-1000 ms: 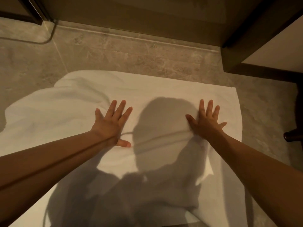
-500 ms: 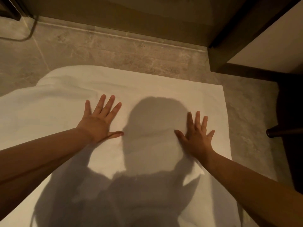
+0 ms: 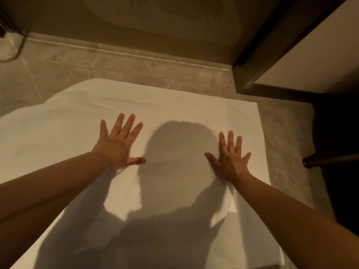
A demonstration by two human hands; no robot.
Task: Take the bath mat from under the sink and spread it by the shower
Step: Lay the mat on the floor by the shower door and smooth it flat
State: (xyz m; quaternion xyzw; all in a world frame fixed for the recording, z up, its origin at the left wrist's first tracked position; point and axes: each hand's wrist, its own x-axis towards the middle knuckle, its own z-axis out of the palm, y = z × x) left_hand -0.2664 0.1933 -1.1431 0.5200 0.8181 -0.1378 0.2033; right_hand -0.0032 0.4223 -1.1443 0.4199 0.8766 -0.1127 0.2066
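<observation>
Both arms are stretched out straight ahead, forearms bare, reaching down to the floor. The left hand (image 3: pixel 116 144) lies palm-down on the white, soft-looking rectangular bath mat (image 3: pixel 174 109), fingers straight and fanned wide, thumb stuck out sideways toward the middle. The right hand (image 3: pixel 231 160) mirrors it nearer the mat's right edge: flat, fingers splayed, thumb angled inward, heel of the palm pressing into the cloth. Neither hand grips anything; both are spread flat against the fabric, well apart from each other.

Between them falls the person's dark shadow (image 3: pixel 180 152), head and shoulders, cast across the cloth. The mat is laid out on the mottled grey stone-tile floor (image 3: pixel 136 74). Its right side is smooth, with a straight edge and a square far corner. The far-left part is puffier, with soft rounded ripples. Under the right forearm a folded layer shows as a pale stepped edge.

Just beyond the mat's far edge, a strip of bare tile, then a pale raised sill (image 3: pixel 136 53) running across, with a smooth brownish panel (image 3: pixel 136 20) above it. A dark upright frame (image 3: pixel 272 45) stands at the far right, and a dark round-tipped rod (image 3: pixel 314 162) pokes in from the right, off the mat. A thin curved cable (image 3: pixel 18 49) sits at far left.
</observation>
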